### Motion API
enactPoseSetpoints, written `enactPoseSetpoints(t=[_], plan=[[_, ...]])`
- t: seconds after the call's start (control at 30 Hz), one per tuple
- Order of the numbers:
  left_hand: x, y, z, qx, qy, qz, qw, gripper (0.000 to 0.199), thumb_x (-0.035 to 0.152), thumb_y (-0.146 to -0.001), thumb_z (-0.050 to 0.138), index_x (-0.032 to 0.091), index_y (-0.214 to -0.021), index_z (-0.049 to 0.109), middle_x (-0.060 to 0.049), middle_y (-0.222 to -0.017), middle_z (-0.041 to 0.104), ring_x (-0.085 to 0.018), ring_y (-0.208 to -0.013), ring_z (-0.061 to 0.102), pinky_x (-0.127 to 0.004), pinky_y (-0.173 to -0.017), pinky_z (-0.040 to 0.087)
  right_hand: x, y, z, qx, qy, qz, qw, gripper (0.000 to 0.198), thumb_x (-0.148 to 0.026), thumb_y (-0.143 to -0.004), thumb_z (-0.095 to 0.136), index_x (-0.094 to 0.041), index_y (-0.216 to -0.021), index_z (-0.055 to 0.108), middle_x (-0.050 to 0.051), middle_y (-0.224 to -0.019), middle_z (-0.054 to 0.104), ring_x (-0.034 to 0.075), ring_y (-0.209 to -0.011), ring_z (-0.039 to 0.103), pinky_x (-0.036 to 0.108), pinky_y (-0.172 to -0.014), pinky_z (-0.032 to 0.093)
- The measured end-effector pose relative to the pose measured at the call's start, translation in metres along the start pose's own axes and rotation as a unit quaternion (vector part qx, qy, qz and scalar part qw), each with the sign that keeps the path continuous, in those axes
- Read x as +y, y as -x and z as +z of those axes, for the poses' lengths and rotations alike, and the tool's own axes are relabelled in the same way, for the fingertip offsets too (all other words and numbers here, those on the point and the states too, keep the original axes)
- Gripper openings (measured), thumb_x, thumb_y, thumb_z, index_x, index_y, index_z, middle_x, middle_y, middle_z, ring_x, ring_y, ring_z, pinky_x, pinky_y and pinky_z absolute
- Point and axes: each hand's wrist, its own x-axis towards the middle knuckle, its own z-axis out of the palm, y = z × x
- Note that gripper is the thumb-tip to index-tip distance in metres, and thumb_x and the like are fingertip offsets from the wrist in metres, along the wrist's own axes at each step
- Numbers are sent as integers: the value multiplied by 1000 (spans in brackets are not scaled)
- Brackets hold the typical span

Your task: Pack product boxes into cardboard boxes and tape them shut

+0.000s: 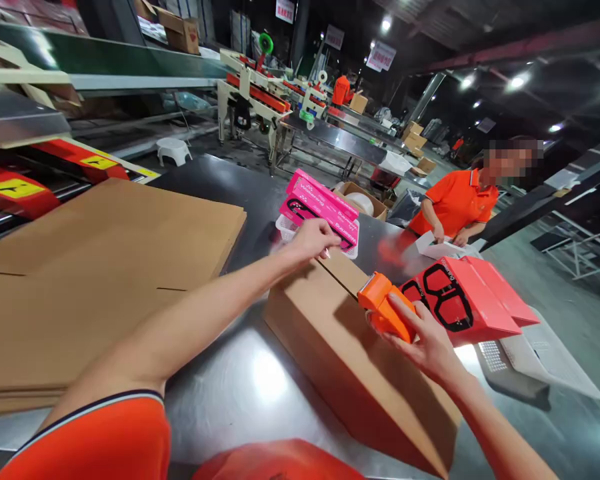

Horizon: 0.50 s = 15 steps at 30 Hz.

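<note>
A long closed cardboard box (325,347) lies on the metal table in front of me, a dark seam running along its top. My right hand (420,333) grips an orange tape dispenser (387,307) just above the middle of that seam. Over the box's far end is my left hand (317,239), its thumb and fingers pinched together. A small clear glint shows under these fingertips, too small to name. Just beyond the left hand, pink printed boxes (320,207) stand in a white plastic basket (284,227).
Flat cardboard sheets (105,267) are stacked at left on the metal table (220,373). Red printed boxes (480,293) sit right of the cardboard box, near a white basket (550,353). Across the table a co-worker (460,200) in orange handles something white.
</note>
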Motion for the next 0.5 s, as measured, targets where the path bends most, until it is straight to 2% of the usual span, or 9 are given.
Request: enactPoseSetpoints(t=[0.1, 0.2, 0.33, 0.5], plan=[[-5, -16, -29, 54, -7, 3, 999, 25, 8, -78, 69, 15, -63, 51, 6, -43, 49, -7, -35, 46, -17, -37, 30, -10, -25, -19, -74, 9, -7, 997, 59, -49, -92, 55, -34, -148, 44, 3, -90, 49, 17, -73, 59, 31, -71, 54], [-13, -31, -56, 101, -1, 11, 995, 25, 9, -76, 69, 15, -61, 50, 7, -42, 46, -6, -34, 42, -17, -37, 27, -17, -57, -24, -131, 38, 4, 991, 59, -53, -92, 52, -34, -147, 45, 3, -87, 49, 16, -69, 58, 32, -69, 53], [-32, -49, -86, 157, -8, 0, 988, 23, 10, -75, 69, 16, -61, 51, 6, -41, 45, -7, -34, 40, -18, -38, 27, -28, -106, -19, -192, 82, 4, 978, 59, -60, -92, 48, -38, -146, 46, 2, -85, 50, 17, -67, 58, 32, -70, 50], [-57, -65, -113, 165, -9, -48, 985, 17, 13, -77, 66, 15, -65, 54, 5, -44, 47, -7, -37, 43, -18, -38, 28, -46, -148, -6, -231, 128, -7, 964, 60, -62, -91, 48, -39, -147, 44, 4, -91, 55, 20, -73, 61, 34, -74, 48]])
